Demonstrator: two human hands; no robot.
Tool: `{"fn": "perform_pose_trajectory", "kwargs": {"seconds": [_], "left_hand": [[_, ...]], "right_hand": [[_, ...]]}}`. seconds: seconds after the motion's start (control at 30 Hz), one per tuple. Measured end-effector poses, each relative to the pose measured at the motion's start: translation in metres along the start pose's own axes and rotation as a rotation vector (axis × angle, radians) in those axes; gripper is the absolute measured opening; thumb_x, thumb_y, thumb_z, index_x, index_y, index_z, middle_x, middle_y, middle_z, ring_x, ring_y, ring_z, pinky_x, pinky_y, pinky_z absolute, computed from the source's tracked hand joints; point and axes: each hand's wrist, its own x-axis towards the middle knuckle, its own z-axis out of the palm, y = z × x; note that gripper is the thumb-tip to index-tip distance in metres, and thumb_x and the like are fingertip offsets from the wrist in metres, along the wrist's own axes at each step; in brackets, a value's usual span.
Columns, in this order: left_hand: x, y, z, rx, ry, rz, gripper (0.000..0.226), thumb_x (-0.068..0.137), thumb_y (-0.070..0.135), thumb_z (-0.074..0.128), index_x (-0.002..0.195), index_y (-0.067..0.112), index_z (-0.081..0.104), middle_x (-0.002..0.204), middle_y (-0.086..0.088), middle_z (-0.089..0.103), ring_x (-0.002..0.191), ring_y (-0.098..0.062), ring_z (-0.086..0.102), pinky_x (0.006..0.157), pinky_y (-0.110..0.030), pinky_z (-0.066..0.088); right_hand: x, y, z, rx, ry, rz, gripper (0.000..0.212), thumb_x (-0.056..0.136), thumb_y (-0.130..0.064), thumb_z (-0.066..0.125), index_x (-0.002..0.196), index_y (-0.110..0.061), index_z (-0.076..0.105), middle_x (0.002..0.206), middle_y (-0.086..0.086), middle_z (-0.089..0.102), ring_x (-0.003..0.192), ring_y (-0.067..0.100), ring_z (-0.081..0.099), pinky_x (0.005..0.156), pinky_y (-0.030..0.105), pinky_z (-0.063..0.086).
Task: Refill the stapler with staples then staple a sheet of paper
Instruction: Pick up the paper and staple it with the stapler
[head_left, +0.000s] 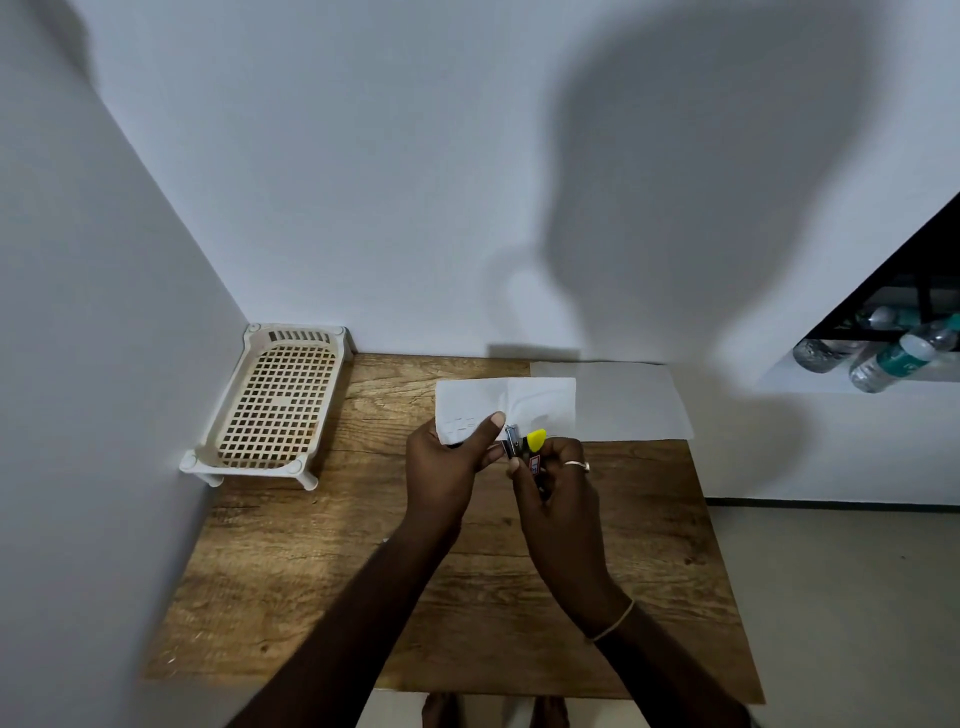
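At centre frame, a person's left hand pinches the near edge of a folded sheet of paper, thumb on top, lifting it just off the bench. The right hand, wearing a ring, is wrapped around a small stapler with a yellow tip, its metal mouth touching the paper's lower edge beside the left thumb. Faint short marks near the paper's left end may be staples already driven, though they are too small to be sure. Judging by this, refilling looks finished and the stapling step is in hand; the next move calls for seating the paper fully in the stapler's mouth and a firm squeeze, with the left hand holding the sheet steady. A second white sheet lies flat at the bench's far right edge. A cream perforated tray sits at left against the wall, and plastic bottles lie at right of frame.
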Motion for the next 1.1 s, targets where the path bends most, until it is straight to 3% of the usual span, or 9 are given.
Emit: {"fn": "perform_pose_trajectory", "kwargs": {"seconds": [0.23, 0.4, 0.6, 0.77, 0.87, 1.0, 1.1], "left_hand": [[0.002, -0.001, -0.004, -0.024, 0.071, -0.029, 0.030, 0.085, 0.015, 0.084, 0.114, 0.010, 0.076, 0.104, -0.008, 0.081, 0.097, -0.025, 0.078, 0.074, -0.033, 0.064], [0.006, -0.004, -0.006, -0.028, 0.082, -0.048, 0.027, 0.085, 0.014, 0.084, 0.110, 0.010, 0.077, 0.101, -0.010, 0.081, 0.090, -0.029, 0.079, 0.070, -0.029, 0.063], [0.007, -0.013, -0.013, -0.019, 0.086, -0.070, 0.026, 0.086, 0.011, 0.082, 0.111, 0.007, 0.076, 0.100, -0.012, 0.081, 0.086, -0.027, 0.079, 0.070, -0.030, 0.063], [0.007, -0.021, -0.018, -0.026, 0.090, -0.120, 0.030, 0.085, 0.011, 0.083, 0.114, 0.007, 0.075, 0.103, -0.012, 0.080, 0.087, -0.026, 0.079, 0.073, -0.032, 0.064], [0.006, -0.026, -0.020, -0.012, 0.095, -0.140, 0.031, 0.084, 0.012, 0.084, 0.114, 0.009, 0.074, 0.102, -0.010, 0.081, 0.090, -0.027, 0.079, 0.073, -0.033, 0.063], [0.007, -0.031, -0.024, 0.010, 0.083, -0.160, 0.031, 0.084, 0.013, 0.084, 0.113, 0.007, 0.075, 0.102, -0.011, 0.080, 0.093, -0.028, 0.079, 0.073, -0.032, 0.063], [0.007, -0.034, -0.025, 0.039, 0.068, -0.173, 0.031, 0.085, 0.013, 0.084, 0.114, 0.007, 0.075, 0.102, -0.010, 0.080, 0.093, -0.029, 0.079, 0.072, -0.032, 0.063]], "right_hand": [[-0.005, 0.006, -0.001, 0.007, 0.019, 0.025, 0.024, 0.099, -0.016, 0.064, 0.117, -0.026, 0.050, 0.104, -0.016, 0.070, 0.095, -0.004, 0.068, 0.073, 0.008, 0.051], [-0.009, 0.013, -0.001, 0.039, 0.002, 0.058, 0.022, 0.098, -0.017, 0.066, 0.115, -0.023, 0.053, 0.106, -0.011, 0.070, 0.096, 0.001, 0.068, 0.076, 0.009, 0.051], [-0.010, 0.041, 0.002, 0.149, -0.032, 0.281, 0.023, 0.089, -0.014, 0.077, 0.101, -0.023, 0.060, 0.104, -0.003, 0.071, 0.098, 0.009, 0.069, 0.078, 0.018, 0.054], [-0.011, 0.069, -0.002, -0.017, -0.041, 0.305, 0.038, 0.076, -0.014, 0.087, 0.096, -0.028, 0.058, 0.100, -0.010, 0.069, 0.094, 0.002, 0.066, 0.073, 0.017, 0.050], [-0.009, 0.086, -0.004, -0.152, -0.088, 0.290, 0.049, 0.070, -0.013, 0.088, 0.099, -0.035, 0.055, 0.098, -0.015, 0.067, 0.093, 0.000, 0.065, 0.070, 0.008, 0.046], [-0.003, 0.106, -0.005, -0.373, -0.192, 0.249, 0.056, 0.069, -0.017, 0.086, 0.116, -0.032, 0.059, 0.108, -0.009, 0.068, 0.097, 0.011, 0.065, 0.080, 0.030, 0.054], [0.001, 0.117, -0.006, -0.504, -0.253, 0.218, 0.060, 0.070, -0.021, 0.083, 0.125, -0.030, 0.061, 0.112, -0.004, 0.068, 0.101, 0.015, 0.063, 0.083, 0.032, 0.053]]}}
